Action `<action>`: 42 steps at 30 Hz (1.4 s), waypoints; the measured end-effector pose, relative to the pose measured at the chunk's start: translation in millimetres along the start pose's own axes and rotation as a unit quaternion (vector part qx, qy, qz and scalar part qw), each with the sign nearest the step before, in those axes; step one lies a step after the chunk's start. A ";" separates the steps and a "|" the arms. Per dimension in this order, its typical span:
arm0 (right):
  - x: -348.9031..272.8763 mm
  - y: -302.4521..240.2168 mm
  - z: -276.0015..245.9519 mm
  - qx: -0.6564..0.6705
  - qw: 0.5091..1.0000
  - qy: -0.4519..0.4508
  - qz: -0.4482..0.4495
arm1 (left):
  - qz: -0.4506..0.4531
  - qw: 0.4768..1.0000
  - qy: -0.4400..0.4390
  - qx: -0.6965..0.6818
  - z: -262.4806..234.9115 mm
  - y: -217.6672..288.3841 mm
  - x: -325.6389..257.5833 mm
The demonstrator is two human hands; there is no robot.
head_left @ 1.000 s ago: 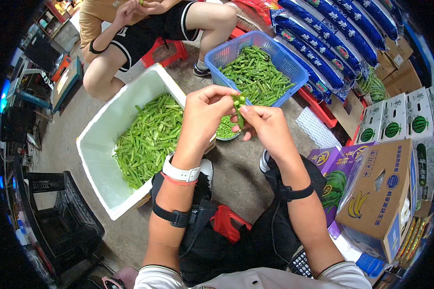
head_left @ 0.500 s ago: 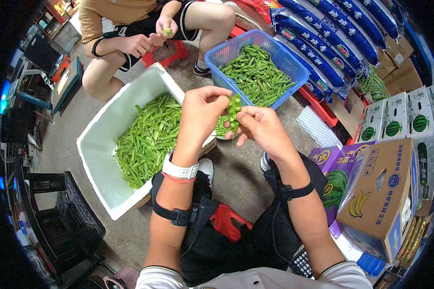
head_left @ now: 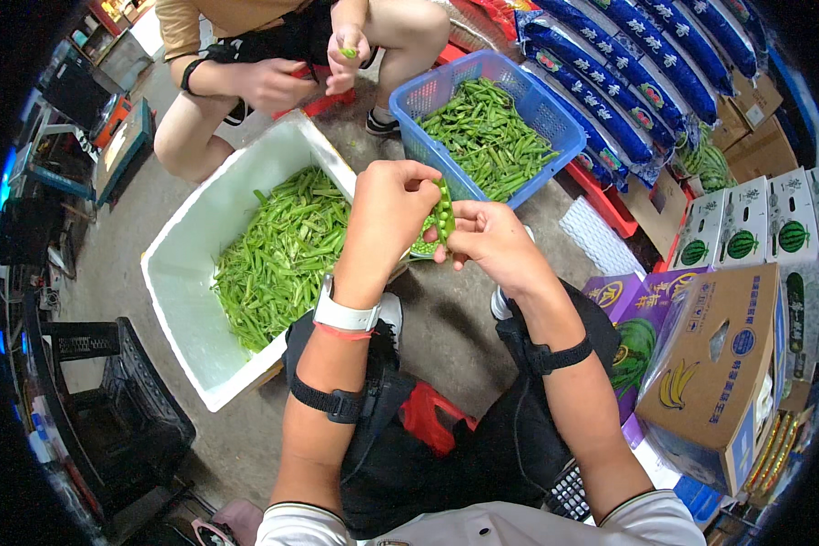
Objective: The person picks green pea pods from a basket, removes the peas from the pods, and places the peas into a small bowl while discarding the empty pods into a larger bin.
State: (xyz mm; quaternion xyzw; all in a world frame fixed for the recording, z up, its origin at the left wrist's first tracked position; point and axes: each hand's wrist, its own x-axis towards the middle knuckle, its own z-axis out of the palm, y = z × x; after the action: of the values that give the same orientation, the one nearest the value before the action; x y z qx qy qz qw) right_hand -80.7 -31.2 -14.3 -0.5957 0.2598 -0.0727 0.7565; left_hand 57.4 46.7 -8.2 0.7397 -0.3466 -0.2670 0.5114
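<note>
Between my two hands is a split green pea pod (head_left: 444, 211), with round peas showing in a row inside it. My left hand (head_left: 389, 211) is closed, pinching the pod's upper end between thumb and bent finger. At the lower end, the thumb and fingers of my right hand (head_left: 493, 238) press on the pod. Partly hidden under my hands is a container of loose shelled peas (head_left: 422, 247). To the left, a white foam box (head_left: 180, 259) holds a heap of green pods (head_left: 278, 259). Beyond my hands, a blue basket (head_left: 564, 135) contains more pods (head_left: 491, 136).
Across from me sits a person whose hands (head_left: 282, 84) are near a green pod. Blue packed sacks (head_left: 610, 82) lie at the far right. Watermelon cartons (head_left: 742, 218) and a brown banana box (head_left: 714, 364) stand on the right. A black plastic crate (head_left: 123, 400) is at the left.
The pod has opened wider, showing its row of peas, and my right fingers have shifted slightly along it. The other person's hands have moved apart.
</note>
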 end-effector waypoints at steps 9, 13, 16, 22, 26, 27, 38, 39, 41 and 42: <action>34.0 32.7 1.8 -0.051 0.996 0.041 0.056 | 0.059 0.982 0.000 0.180 3.1 -20.6 3.6; 70.3 119.3 -11.1 -0.248 0.960 0.097 -0.082 | 0.101 0.932 0.015 0.347 24.8 -33.8 -5.5; 114.6 176.4 -27.0 -0.349 0.911 0.112 -0.187 | 0.116 0.907 -0.067 0.400 53.7 6.4 -29.6; 153.9 231.0 -47.3 -0.713 0.693 0.071 0.086 | 0.207 0.918 -0.193 0.278 96.3 14.7 -84.4; 174.7 268.0 -58.3 -0.790 0.602 0.108 0.049 | 0.195 0.924 -0.183 0.272 125.0 17.6 -86.2; 177.9 276.9 -67.8 -0.792 0.599 0.109 0.053 | 0.226 0.927 -0.116 0.275 131.5 14.0 -83.4; 200.2 288.0 -62.3 -0.775 0.620 0.074 0.098 | 0.236 0.913 -0.047 0.328 102.4 10.8 -62.5; 202.5 287.8 -59.5 -0.778 0.617 0.079 0.093 | 0.243 0.910 -0.052 0.332 100.5 13.2 -61.5; 203.1 287.2 -55.2 -0.774 0.617 0.083 0.117 | 0.196 0.926 -0.184 0.267 98.5 20.5 -58.5; 199.4 288.8 -54.4 -0.772 0.624 0.102 0.063 | 0.205 0.921 -0.188 0.273 100.8 21.8 -58.7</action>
State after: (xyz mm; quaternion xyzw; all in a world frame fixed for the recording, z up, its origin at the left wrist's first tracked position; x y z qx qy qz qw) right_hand 6.0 -81.1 -355.0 -0.9323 0.3325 0.1422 -0.0100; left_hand -59.6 30.1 -19.0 0.6994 -0.6399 -0.1854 0.2589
